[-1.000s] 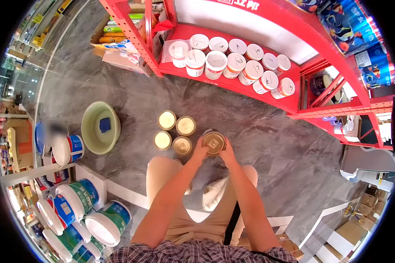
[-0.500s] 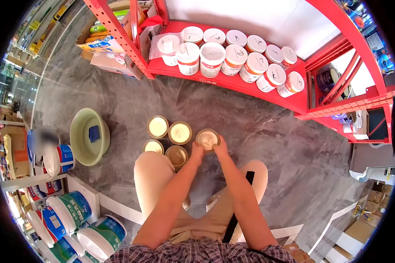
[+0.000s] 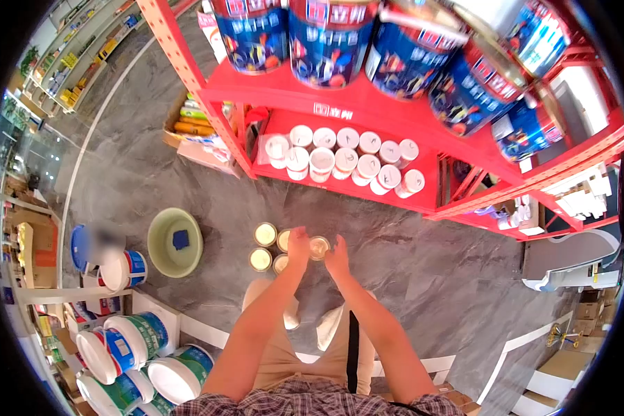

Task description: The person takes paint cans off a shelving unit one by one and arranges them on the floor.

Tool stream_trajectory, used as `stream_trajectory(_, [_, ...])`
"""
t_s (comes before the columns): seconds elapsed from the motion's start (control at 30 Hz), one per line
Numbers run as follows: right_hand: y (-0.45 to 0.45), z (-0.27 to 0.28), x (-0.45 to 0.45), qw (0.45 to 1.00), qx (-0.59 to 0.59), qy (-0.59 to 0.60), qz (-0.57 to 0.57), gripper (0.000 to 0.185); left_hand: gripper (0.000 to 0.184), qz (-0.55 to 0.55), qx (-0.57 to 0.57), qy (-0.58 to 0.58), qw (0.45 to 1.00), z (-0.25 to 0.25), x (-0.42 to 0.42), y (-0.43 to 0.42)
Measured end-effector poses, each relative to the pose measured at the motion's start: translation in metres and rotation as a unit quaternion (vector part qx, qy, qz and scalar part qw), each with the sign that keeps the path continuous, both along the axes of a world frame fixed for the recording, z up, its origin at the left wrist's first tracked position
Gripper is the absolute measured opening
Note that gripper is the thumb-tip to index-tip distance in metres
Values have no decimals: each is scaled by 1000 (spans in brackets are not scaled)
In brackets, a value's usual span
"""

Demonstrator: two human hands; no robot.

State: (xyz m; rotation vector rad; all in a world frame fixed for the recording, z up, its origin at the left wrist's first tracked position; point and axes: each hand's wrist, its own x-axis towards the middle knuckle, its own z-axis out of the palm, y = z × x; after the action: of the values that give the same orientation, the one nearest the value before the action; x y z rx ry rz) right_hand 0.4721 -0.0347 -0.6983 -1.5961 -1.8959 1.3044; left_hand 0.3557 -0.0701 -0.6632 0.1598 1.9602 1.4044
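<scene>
On the floor in front of me stand several round cans with pale tops. The rightmost can (image 3: 319,248) sits between my hands. My left hand (image 3: 298,247) is open at its left side, fingers stretched forward, and partly covers another can (image 3: 283,240). At its right side my right hand (image 3: 337,258) is open too, fingers apart, with the thumb side close to the rim. Whether either hand touches the can is unclear. Two cans with pale yellow tops, an upper one (image 3: 265,234) and a lower one (image 3: 260,260), stand farther left. Near my left wrist is a browner can (image 3: 280,264).
A green basin (image 3: 159,243) holding a blue cloth (image 3: 180,240) stands to the left. Ahead, a red shelf (image 3: 284,93) carries blue paint cans (image 3: 329,45) above and white-lidded tubs (image 3: 321,161) below. Large paint buckets (image 3: 177,378) stack at lower left.
My hands have parted from the rightmost can, which they gripped before. My view has risen and tilted up, bringing the shelf's upper level into sight.
</scene>
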Motion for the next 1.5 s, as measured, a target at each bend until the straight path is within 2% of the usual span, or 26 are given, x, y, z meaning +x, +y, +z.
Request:
stream_trajectory(0.03, [-3, 30, 0, 997, -25, 70, -22, 57, 28, -1, 3, 2, 1000, 23, -4, -4])
stream_trajectory(0.07, [-4, 58, 0, 997, -21, 72, -24, 57, 28, -24, 55, 4, 998, 38, -11, -7])
stream_trajectory(0.1, [-1, 93, 0, 994, -23, 104, -21, 56, 27, -47, 110, 7, 993, 76, -17, -2])
stream_trajectory(0.13, [0, 127, -1, 990, -27, 135, -17, 56, 28, -41, 121, -64, 990, 122, -20, -2])
stream_trajectory(0.23, [-3, 234, 5, 984, -19, 174, 12, 56, 30, -47, 191, -86, 977, 212, -29, -8])
stream_trajectory(0.37, [7, 320, 10, 972, -58, 229, 14, 52, 21, -78, 229, -124, 962, 315, -49, -13])
stream_trajectory(0.47, [14, 390, -4, 956, -120, 267, 30, 40, 17, -112, 244, -93, 959, 383, -67, -11])
stream_trajectory(0.63, [22, 472, -46, 950, -83, 297, 52, 31, 15, -163, 271, -23, 948, 429, -109, -1])
stream_trajectory(0.87, [39, 523, -69, 917, -68, 373, 123, 23, 13, -187, 280, 52, 940, 495, -137, 17])
stream_trajectory(0.97, [54, 561, -64, 914, -15, 363, 179, 23, 20, -177, 290, 117, 933, 521, -146, 39])
stream_trajectory(1.1, [89, 612, -64, 907, 19, 363, 210, 25, 24, -168, 386, 229, 878, 586, -148, 71])
stream_trajectory(1.2, [118, 648, -72, 886, 153, 348, 265, 28, 23, -154, 377, 303, 862, 630, -153, 90])
stream_trajectory(1.27, [127, 682, -79, 879, 167, 356, 270, 30, 22, -136, 390, 470, 780, 660, -156, 100])
stream_trajectory(1.3, [131, 701, -83, 880, 175, 347, 275, 30, 24, -132, 389, 508, 758, 671, -163, 106])
stream_trajectory(1.37, [146, 723, -98, 843, 235, 390, 287, 35, 24, -111, 393, 505, 761, 701, -170, 118])
stream_trajectory(1.43, [163, 745, -118, 832, 289, 391, 268, 36, 28, -105, 358, 560, 740, 727, -187, 134])
stream_trajectory(1.47, [171, 753, -129, 844, 292, 371, 253, 37, 31, -108, 347, 582, 728, 739, -197, 144])
stream_trajectory(1.5, [177, 765, -143, 829, 340, 372, 243, 40, 34, -112, 336, 602, 716, 748, -210, 157])
